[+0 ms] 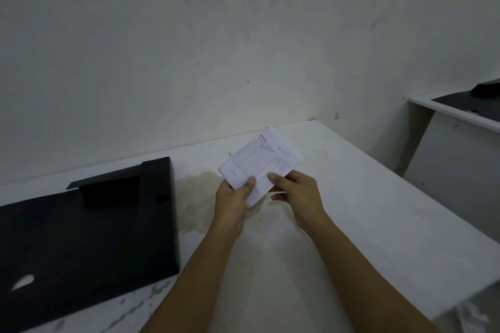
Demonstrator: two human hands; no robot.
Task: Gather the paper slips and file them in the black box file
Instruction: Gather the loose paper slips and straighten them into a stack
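A small stack of white paper slips (261,161), the top one printed with a ruled form, is held up above the white table (365,211). My left hand (232,197) pinches its lower left edge with the thumb on top. On the lower right corner sits the thumb of my right hand (296,192), which grips that edge. The black box file (89,227) lies flat on the table to the left of my hands, with a flap raised at its far side.
A plain white wall (243,35) stands right behind the table. A yellowish stain (197,197) marks the tabletop between the box file and my hands. At the far right a second white desk (443,127) carries a dark object (470,101).
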